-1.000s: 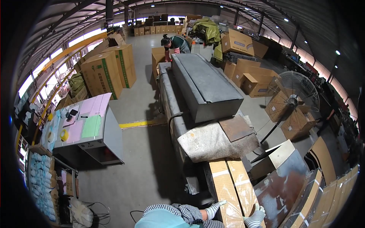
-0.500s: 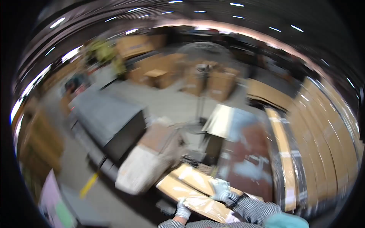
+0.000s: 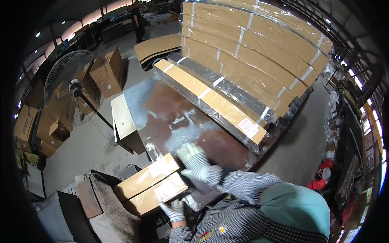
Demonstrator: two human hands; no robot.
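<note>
Hands: left (image 3: 175, 210) gripping wrapped flat box (image 3: 150, 189) | right (image 3: 197, 163) spread flat on metal table (image 3: 162, 107) | fan (image 3: 73, 92) stands left

Right hand (image 3: 198, 164) is smeared with motion blur, fingers hard to separate. Left hand (image 3: 174, 209) sits half tucked under the wrapped box (image 3: 152, 188), perhaps gripping its end. The distant person (image 3: 137, 20) is too small to read.

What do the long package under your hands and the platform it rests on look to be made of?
The long package looks like brown cardboard sealed in clear plastic film; glare and wrinkles show at its end. The platform looks like sheet metal, with grey patches and reddish-brown stains, probably rust. Both gloves seem to be knitted white fabric.
</note>
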